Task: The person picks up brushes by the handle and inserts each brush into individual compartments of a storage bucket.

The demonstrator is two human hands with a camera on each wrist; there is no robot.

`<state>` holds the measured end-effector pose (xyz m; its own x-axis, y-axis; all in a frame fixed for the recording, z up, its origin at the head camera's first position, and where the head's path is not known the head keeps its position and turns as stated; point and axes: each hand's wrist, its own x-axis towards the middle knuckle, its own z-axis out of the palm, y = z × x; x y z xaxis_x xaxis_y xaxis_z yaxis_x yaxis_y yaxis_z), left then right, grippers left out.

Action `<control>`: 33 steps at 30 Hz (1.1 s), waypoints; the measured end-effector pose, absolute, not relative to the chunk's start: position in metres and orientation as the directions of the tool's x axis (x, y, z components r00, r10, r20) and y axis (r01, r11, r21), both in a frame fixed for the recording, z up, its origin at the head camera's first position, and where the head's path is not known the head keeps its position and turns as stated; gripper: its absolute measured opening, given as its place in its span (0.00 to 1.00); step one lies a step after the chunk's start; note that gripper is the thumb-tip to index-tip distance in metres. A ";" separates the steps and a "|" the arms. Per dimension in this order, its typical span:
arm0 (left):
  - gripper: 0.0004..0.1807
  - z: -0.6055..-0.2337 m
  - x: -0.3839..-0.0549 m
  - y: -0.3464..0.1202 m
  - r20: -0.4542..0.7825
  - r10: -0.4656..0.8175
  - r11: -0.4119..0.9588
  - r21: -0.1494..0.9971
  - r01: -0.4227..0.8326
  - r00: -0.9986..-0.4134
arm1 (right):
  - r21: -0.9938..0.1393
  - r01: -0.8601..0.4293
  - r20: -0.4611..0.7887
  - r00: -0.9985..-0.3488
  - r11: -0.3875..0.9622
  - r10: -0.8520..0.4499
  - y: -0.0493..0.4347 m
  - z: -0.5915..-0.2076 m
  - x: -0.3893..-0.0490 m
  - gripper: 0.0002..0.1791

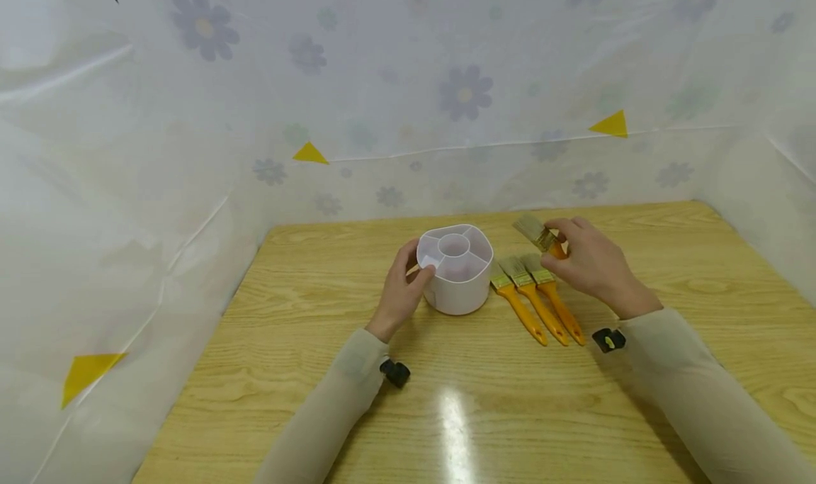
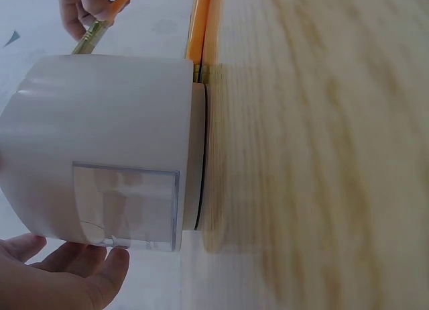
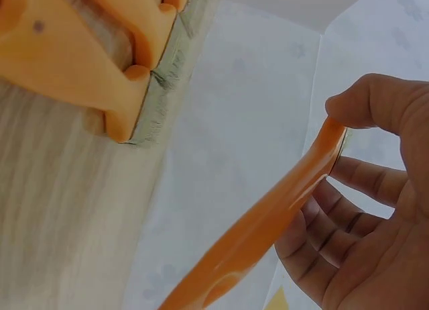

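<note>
A round white organizer (image 1: 457,297) with several compartments about a central ring stands upright on the table. My left hand (image 1: 400,289) holds its left side, thumb at the rim. A clear window panel (image 2: 127,206) shows on its wall in the left wrist view, near the fingers. My right hand (image 1: 593,266) pinches a paintbrush (image 1: 530,232) near its metal band, raised above the table with bristles toward the upper left. In the right wrist view its orange handle (image 3: 258,223) slants down. Three more paintbrushes (image 1: 535,303) lie side by side right of the organizer, bristles away from me.
The wood-grain table (image 1: 306,399) ends at a floral plastic curtain (image 1: 395,80) behind, with more curtain along both sides. Yellow triangles (image 1: 310,154) mark the curtain. Each wrist carries a small black camera (image 1: 397,373).
</note>
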<state>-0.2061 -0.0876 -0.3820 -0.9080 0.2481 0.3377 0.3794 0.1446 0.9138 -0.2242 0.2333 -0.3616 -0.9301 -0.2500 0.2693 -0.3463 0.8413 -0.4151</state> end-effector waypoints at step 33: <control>0.28 -0.383 -0.206 -0.089 0.361 0.229 0.115 0.912 0.393 -0.904 | -0.409 -0.392 0.327 -0.906 0.824 -0.269 0.206 -0.346 -0.227 0.29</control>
<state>-0.2059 -0.0887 -0.3833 -0.9042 0.2286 0.3608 0.3930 0.1145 0.9124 -0.2268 0.2059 -0.3459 -0.9061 -0.2685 0.3269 -0.3918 0.8240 -0.4093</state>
